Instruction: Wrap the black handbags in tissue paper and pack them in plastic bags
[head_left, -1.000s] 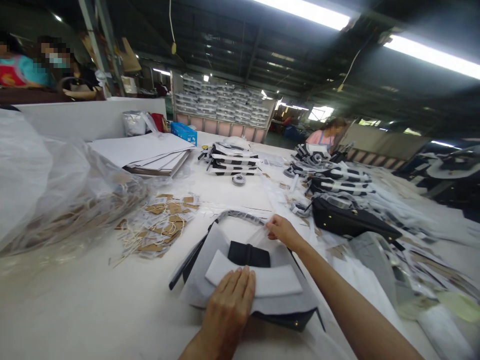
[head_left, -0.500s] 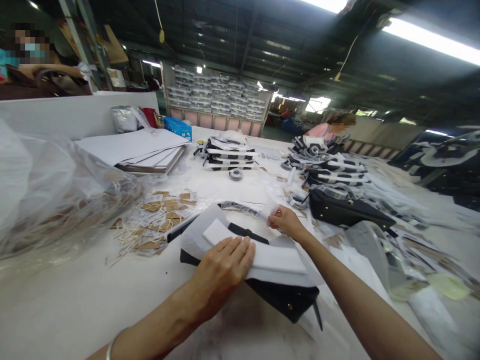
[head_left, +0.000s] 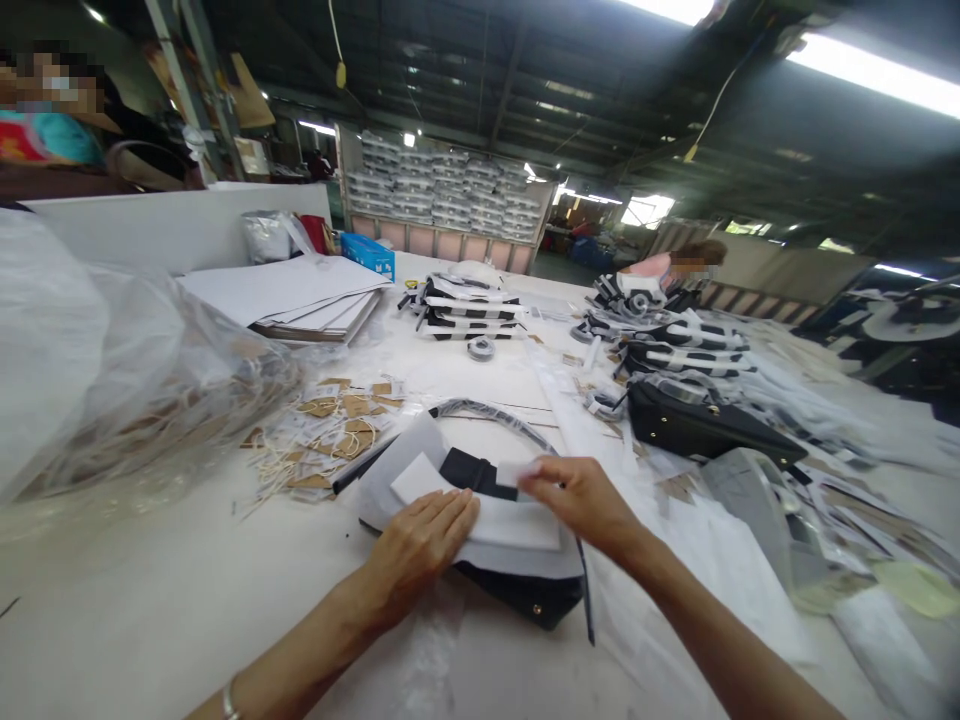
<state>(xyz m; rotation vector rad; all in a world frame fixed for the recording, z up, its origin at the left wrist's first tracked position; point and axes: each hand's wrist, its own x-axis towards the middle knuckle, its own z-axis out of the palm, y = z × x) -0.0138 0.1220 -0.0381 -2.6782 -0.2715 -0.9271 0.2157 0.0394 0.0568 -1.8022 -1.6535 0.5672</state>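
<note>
A black handbag [head_left: 517, 597] lies on the table in front of me, its wrapped handle [head_left: 491, 408] arching away from me. Thin white tissue paper [head_left: 375, 488] covers its upper side, with a white foam strip [head_left: 517, 525] on top. My left hand [head_left: 429, 530] rests flat on the strip, fingers stretched out and close together. Between the thumb and fingers of my right hand [head_left: 574, 495] is a small white piece of wrapping sheet [head_left: 511, 474], held by the bag's black strap tab [head_left: 469, 468]. The fingertips are slightly blurred.
Paper tags with strings [head_left: 341, 430] lie loose at the left, beside a large clear plastic bag [head_left: 165, 370]. White boards [head_left: 292, 290] and a blue box [head_left: 367, 255] stand behind. Wrapped bags [head_left: 472, 305] are stacked at the back, more black bags [head_left: 705, 425] at right. A co-worker [head_left: 675, 262] is beyond.
My right hand has moved toward me with the white piece, from beside the handle to the strap tab. My left hand still presses the foam strip. The view has shifted slightly.
</note>
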